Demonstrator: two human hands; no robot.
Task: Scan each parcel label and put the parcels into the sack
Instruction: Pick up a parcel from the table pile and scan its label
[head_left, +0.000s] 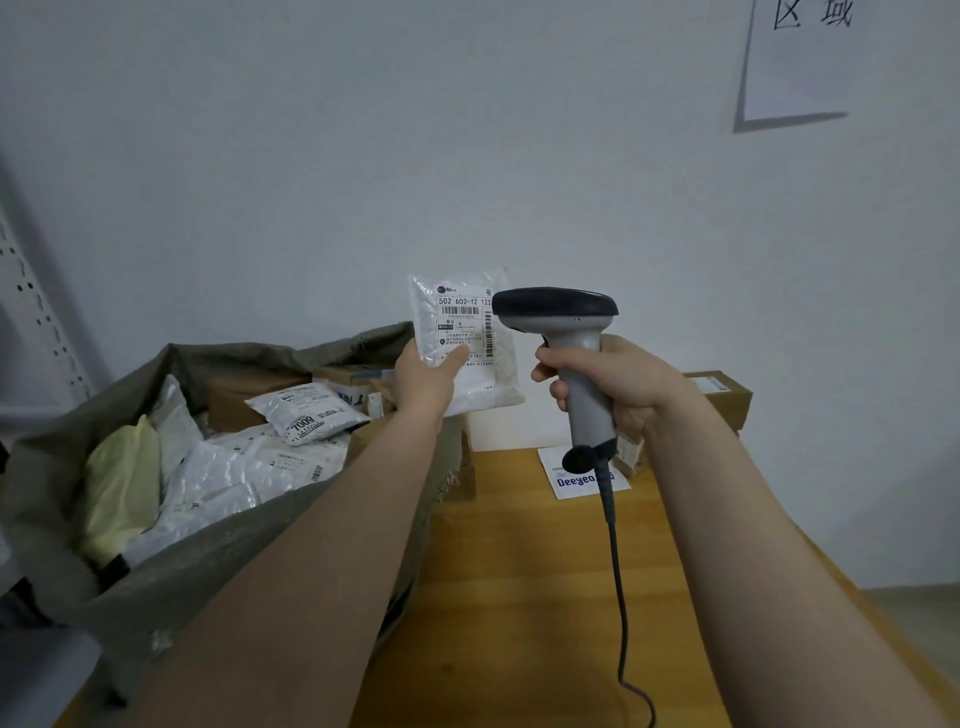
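One parcel (498, 376), a white padded pouch, is held upright in the air above the far edge of the desk (519, 597), long axis vertical, its label (464, 322) facing back toward the person. The left hand (423, 382) pinches its lower left corner, thumb across the front, the rest hidden behind. Just right of it, with its dark head overlapping the parcel's right edge, stands the scanner (555, 306); the right hand (618, 389) grips the grey handle with fingers (544, 370) curled round it, and the cable (615, 545) hangs down toward the near edge. The head seems to point left and away while the label faces near, so the scan likely turns on swinging the nose round onto the barcode or tilting the pouch toward it. Left and lower lies the open grey-green sack (249, 540), already holding many parcels (306, 410); the left hand is the nearer one for the drop. A printed slip (571, 480) and a cardboard box (722, 395) sit on the desk's far right.
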